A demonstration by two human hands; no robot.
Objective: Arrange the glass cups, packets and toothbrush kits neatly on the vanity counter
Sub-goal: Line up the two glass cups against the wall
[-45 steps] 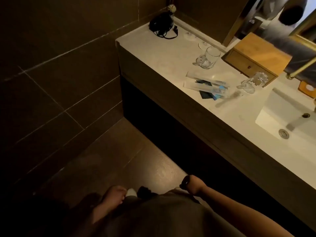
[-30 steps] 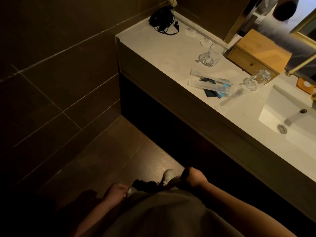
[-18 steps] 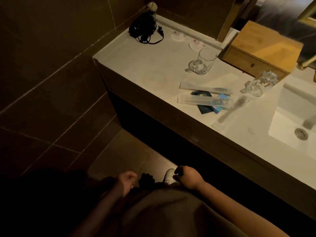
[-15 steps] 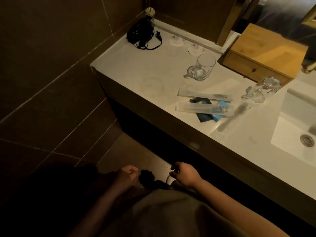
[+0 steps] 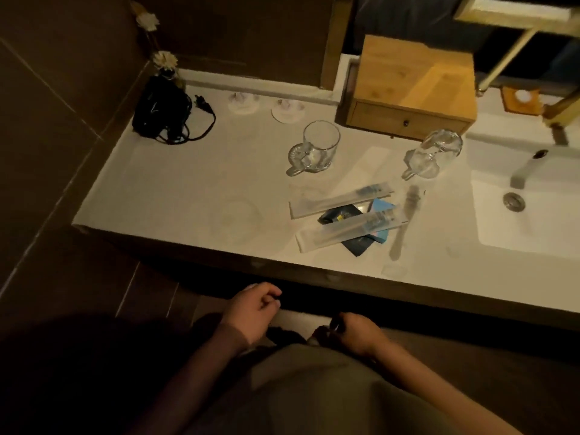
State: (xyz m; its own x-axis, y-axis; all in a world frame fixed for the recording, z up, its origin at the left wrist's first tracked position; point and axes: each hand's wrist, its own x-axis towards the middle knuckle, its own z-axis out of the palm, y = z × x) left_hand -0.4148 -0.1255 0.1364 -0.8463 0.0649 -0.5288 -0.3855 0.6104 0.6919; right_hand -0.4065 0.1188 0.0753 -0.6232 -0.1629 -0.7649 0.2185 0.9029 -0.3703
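Left hand: the left hand point(image 5: 251, 310) is hanging low in front of the body, below the near edge of the worktop point(image 5: 188, 189), fingers curling loosely inward and gripping nothing.
Right hand: the right hand point(image 5: 354, 332) is hanging just right of it at the same height, fingers curling; whether it is pinching anything cannot be told in the dim light.
Toothbrush kits: two long clear toothbrush kits point(image 5: 351, 229) are lying slanted near the front edge, left of the sink point(image 5: 527, 221); the nearer one is resting across the packets, the farther one point(image 5: 340, 199) lying just behind it.
Packets: a dark packet point(image 5: 359, 246) and a blue packet point(image 5: 381, 205) are lying partly under the nearer kit.
Glass cups: one glass cup point(image 5: 320, 147) is standing upright beyond the kits; a second glass cup point(image 5: 434, 152) is lying tipped on its side to the right, just in front of the wooden drawer box point(image 5: 414, 86).
Far left corner: a black corded bundle point(image 5: 163, 111) is sitting against the wall.
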